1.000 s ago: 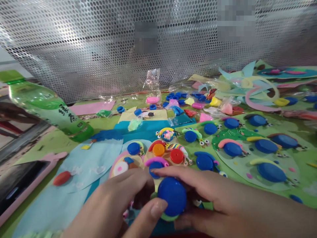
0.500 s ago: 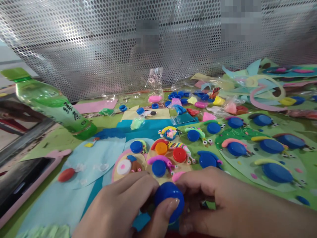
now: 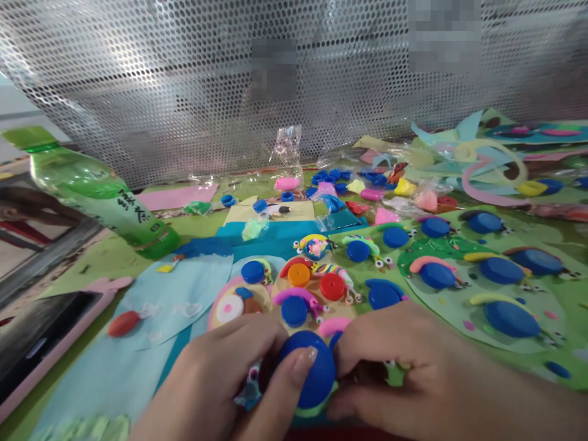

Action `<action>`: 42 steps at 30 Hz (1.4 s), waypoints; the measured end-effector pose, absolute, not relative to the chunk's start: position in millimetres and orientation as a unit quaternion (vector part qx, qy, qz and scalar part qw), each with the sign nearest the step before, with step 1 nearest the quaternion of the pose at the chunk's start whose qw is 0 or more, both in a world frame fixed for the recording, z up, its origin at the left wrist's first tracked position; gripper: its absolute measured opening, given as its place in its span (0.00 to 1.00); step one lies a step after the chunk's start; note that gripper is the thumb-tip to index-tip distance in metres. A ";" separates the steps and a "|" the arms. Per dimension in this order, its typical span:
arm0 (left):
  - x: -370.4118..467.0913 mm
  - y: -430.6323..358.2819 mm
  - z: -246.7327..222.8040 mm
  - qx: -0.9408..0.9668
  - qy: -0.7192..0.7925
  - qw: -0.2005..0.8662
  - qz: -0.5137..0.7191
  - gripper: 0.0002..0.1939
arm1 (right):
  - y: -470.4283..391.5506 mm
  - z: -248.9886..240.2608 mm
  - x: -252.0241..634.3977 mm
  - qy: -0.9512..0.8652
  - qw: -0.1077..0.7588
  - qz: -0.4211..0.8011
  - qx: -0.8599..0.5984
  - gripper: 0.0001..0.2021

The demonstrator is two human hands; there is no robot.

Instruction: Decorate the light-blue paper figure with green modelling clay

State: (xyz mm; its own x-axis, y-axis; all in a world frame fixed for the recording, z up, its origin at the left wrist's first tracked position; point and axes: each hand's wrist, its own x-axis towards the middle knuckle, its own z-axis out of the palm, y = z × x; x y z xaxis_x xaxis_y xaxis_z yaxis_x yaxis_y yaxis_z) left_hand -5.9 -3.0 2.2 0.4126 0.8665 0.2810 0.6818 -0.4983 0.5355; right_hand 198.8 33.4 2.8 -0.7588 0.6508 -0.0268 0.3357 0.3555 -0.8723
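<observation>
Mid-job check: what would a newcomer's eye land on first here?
Probably the blue cap at the bottom centre, held by the left hand, with the right hand close beside it. Next, the green bottle at the left and the blue-capped figures at the right. A perforated metal panel rises across the back.

Left hand (image 3: 225, 373) beside right hand (image 3: 413, 337), fingers (image 3: 351, 346) curled

blue cap (image 3: 319, 380) partly covered by left grip (image 3: 225, 373) at lower centre, pink-cased phone (image 3: 50, 331) cut off by left edge, pixelated patch (image 3: 444, 35) at upper right blurred beyond telling
</observation>
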 end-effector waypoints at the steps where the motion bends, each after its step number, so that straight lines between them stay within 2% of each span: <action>1: -6.5 -2.8 2.4 0.815 0.480 0.189 0.263 0.17 | 33.2 2.5 199.5 -0.824 0.185 0.449 -0.291 0.06; 4: -6.7 -2.7 4.7 0.800 0.500 0.216 0.251 0.18 | 32.7 2.0 200.9 -0.851 0.211 0.393 -0.276 0.06; 10: -8.7 -3.1 8.0 0.801 0.510 0.230 0.213 0.21 | 31.8 0.7 202.4 -0.879 0.188 0.347 -0.267 0.03; 16: -9.0 -0.2 6.3 0.796 0.509 0.243 0.219 0.20 | 32.1 -0.5 204.1 -0.907 0.181 0.303 -0.229 0.09; 22: -2.9 -2.3 8.4 0.777 0.538 0.258 0.201 0.22 | 30.2 -11.1 203.7 -0.913 0.268 0.218 -0.216 0.16; 26: -2.6 -3.4 8.4 0.789 0.528 0.237 0.208 0.21 | 31.3 -11.2 201.6 -0.927 0.271 0.145 -0.214 0.24; 32: -0.1 -1.5 6.9 0.787 0.532 0.215 0.228 0.21 | 29.3 -11.0 202.9 -0.916 0.318 0.092 -0.228 0.27; 37: 7.0 -5.3 2.7 0.792 0.528 0.218 0.216 0.20 | 28.8 -13.4 199.4 -0.906 0.333 0.005 -0.263 0.26; 42: 5.8 -7.3 -2.4 0.798 0.517 0.206 0.229 0.20 | 27.1 -11.9 197.8 -0.920 0.312 0.020 -0.236 0.20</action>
